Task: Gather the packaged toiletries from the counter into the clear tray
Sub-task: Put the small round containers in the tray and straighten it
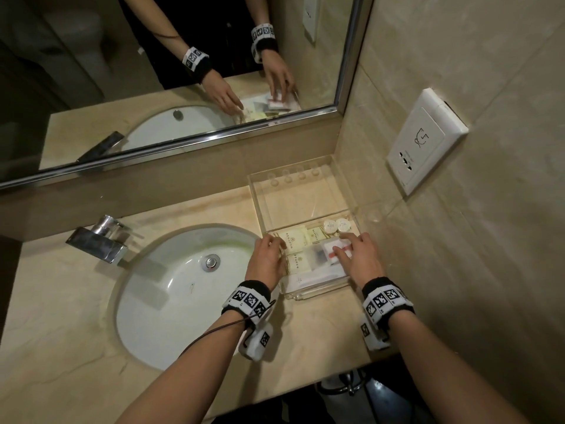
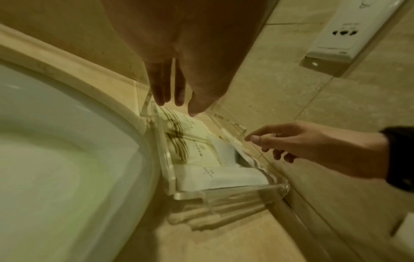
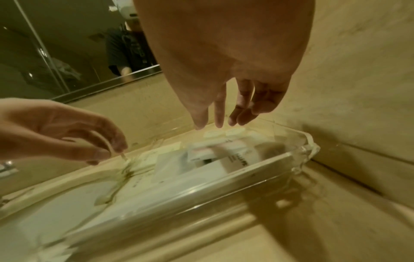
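Observation:
The clear tray stands on the counter right of the sink, its near half filled with packets. Cream sachets lie at its left, two round white packs further back, and a white packet with a red stripe in the middle. My left hand is at the tray's left wall and pinches a thin pale stick-like item whose tip points down into the tray. My right hand hovers over the red-striped packet with relaxed fingers, holding nothing.
A white sink basin and chrome faucet lie left of the tray. The tiled wall with a socket plate is close on the right. A mirror runs along the back. Bare counter lies in front of the tray.

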### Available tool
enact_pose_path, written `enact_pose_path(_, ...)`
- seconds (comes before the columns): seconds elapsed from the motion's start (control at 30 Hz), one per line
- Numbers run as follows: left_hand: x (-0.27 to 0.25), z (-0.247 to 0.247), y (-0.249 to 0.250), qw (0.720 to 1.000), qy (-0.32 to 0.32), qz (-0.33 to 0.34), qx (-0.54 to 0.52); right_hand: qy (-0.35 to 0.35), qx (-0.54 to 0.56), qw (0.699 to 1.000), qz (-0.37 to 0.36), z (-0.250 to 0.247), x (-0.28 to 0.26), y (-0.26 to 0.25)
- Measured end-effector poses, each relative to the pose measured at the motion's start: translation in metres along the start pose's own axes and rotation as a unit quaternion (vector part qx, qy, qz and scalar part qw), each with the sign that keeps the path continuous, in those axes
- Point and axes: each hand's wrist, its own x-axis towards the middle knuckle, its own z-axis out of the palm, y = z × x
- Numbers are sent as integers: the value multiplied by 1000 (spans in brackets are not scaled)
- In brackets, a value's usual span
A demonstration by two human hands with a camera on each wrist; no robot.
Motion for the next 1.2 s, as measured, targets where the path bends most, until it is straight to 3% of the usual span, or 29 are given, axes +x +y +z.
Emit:
enact_pose_path(0.1,-10,-1,-6,991,6,-104,-82,25,58,997,36,0,-16,0)
enact_pose_path(0.23,-22,3,-11,947,-54,-240,-207,42,93,990,98,6,-43,10)
enact_pose_path(0.4,-40,10,-6,904,-67,-323,-272,54,145,975,157,14,-62,15)
enact_pose_path(0.47,-43,12,1,937,-20,-275,-213,74,113,985,104,15,-62,10)
enact_pose_path(0.53,-43,13,12,974,16,-177,-143,92,55,994,9,16,-57,2)
enact_pose_path(0.6,-40,18,18,991,-10,-80,-106,79,24,995,-59,17,-45,-6)
enact_pose_path(0.67,-37,25,20,994,-49,-37,-91,20,-16,996,-86,23,-27,-9)
enact_pose_path(0.83,-27,37,24,989,-125,-30,-67,-104,-88,987,-83,28,4,-10)
enact_pose_path(1.2,-23,34,23,983,-170,-20,-62,-90,-72,991,-67,26,2,-5)
